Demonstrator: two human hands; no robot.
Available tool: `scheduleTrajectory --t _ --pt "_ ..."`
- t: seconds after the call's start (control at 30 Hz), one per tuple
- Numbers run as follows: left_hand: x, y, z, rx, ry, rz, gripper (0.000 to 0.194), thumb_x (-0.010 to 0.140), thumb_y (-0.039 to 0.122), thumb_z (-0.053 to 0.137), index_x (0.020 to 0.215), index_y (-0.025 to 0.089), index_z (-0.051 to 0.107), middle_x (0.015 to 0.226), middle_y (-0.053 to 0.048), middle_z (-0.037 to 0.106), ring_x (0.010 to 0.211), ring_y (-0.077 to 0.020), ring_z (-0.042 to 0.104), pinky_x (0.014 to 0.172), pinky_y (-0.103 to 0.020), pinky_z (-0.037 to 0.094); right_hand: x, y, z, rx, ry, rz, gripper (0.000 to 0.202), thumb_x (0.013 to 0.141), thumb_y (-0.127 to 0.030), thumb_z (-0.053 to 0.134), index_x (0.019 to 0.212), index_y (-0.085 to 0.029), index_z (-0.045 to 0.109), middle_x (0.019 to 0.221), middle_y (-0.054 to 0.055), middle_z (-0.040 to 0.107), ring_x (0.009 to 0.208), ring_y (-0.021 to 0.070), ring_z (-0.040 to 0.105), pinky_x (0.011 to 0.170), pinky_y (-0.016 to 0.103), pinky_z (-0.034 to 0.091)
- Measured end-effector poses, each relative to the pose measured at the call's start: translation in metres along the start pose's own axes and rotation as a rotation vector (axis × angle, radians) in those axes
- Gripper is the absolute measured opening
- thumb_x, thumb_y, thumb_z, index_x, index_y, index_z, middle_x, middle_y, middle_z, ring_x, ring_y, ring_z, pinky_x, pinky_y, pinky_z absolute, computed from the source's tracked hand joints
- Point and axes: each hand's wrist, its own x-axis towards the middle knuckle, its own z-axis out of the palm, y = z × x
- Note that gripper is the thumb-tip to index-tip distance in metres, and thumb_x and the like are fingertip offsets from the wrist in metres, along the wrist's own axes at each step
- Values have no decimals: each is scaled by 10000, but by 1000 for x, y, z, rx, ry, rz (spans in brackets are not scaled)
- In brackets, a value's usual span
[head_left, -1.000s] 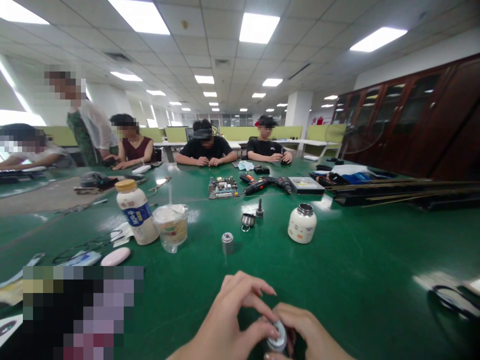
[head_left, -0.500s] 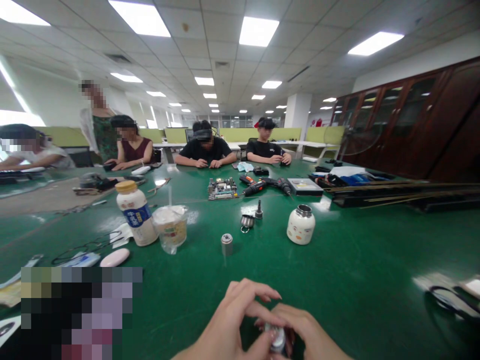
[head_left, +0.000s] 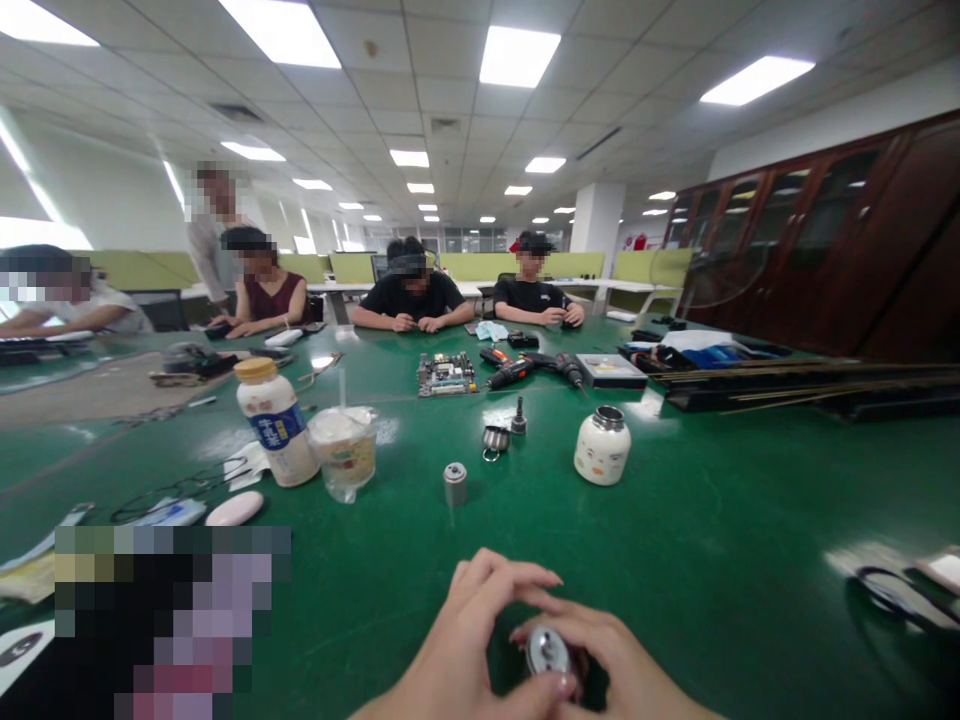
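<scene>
At the bottom centre, my right hand (head_left: 611, 650) has its fingers wrapped round a small silver metal cylinder (head_left: 547, 652), whose end with small holes faces up. My left hand (head_left: 480, 625) arches over from the left, its thumb pressed on the cylinder's lower edge and its fingers reaching toward my right hand. Beyond them a similar metal cylinder (head_left: 455, 485) stands upright on the green table (head_left: 720, 560). Further back are a small metal pot-shaped piece (head_left: 496, 440) and a dark metal fitting (head_left: 519, 417).
A white jar (head_left: 602, 448) stands at centre right. A bottle (head_left: 276, 425) and a lidded plastic cup (head_left: 343, 455) are at the left. Behind lie a circuit board (head_left: 448, 375) and power drills (head_left: 529, 368). Several people are at the far side.
The cylinder in my hands has tilted so its holed end shows more. My left fingers have shifted slightly. The standing person at the back left has moved right, behind a seated person.
</scene>
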Motion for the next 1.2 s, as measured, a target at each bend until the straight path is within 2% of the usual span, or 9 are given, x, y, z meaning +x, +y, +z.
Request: scheduleTrajectory --t 0.13,0.3,0.4,0.57,0.7,0.8,0.93,1.1,1.2 --pt "0 7 0 21 9 -91 485 742 96 703 1150 287 524 875 46 769 957 -245 613 905 -389 368 0 2 1 10 -1 5 262 729 -299 697 945 -152 714 774 39 663 662 172 584 585 243 429" --pt "8 9 -11 -23 92 -104 397 818 142 697 1139 285 512 911 40 782 966 -233 658 945 -399 359 -2 2 0 -43 -21 38 270 724 -319 712 932 -147 713 764 37 643 650 168 563 586 247 426" --pt "15 -4 -21 34 194 -144 326 850 180 688 1117 261 520 931 9 784 1002 -247 651 962 -428 354 -2 0 -2 -71 -42 48 326 729 -322 725 1025 -188 716 822 37 661 689 173 583 613 247 431" --pt "13 -37 -21 149 82 -218 358 835 182 700 1142 248 530 936 -6 788 1011 -262 618 926 -450 368 -1 -3 -3 -64 -60 72 364 725 -326 721 1068 -203 721 836 42 662 691 179 590 602 248 425" --pt "10 -46 -16 167 48 -224 396 810 181 718 1160 248 547 1010 -15 776 1065 -272 581 928 -446 367 -1 -5 -4 -73 -61 82 364 726 -302 716 1074 -197 719 858 52 673 716 193 601 627 261 432" --pt "12 -38 -18 156 79 -215 352 819 192 728 1123 245 558 938 0 785 1032 -269 599 920 -441 364 -1 -6 -5 -68 -58 78 358 721 -306 721 1060 -192 719 851 52 671 713 193 601 625 261 432" --pt "13 -13 -20 36 153 -159 321 849 191 719 1108 251 538 915 21 777 1004 -234 635 935 -410 364 -1 -4 -4 -63 -58 69 340 728 -297 721 1049 -186 705 847 44 661 708 185 596 621 256 429" --pt "6 12 -14 -10 71 -53 435 807 125 748 1143 288 525 905 57 780 993 -218 617 910 -362 370 -3 -1 0 -109 -7 29 174 747 -307 696 793 -144 654 725 14 568 657 164 545 591 246 406" --pt "3 13 -10 -4 53 -34 447 799 88 738 1138 287 526 904 63 782 981 -216 605 889 -346 370 -3 -1 1 -95 -16 28 167 745 -299 687 783 -144 639 716 12 563 651 163 542 586 244 403"
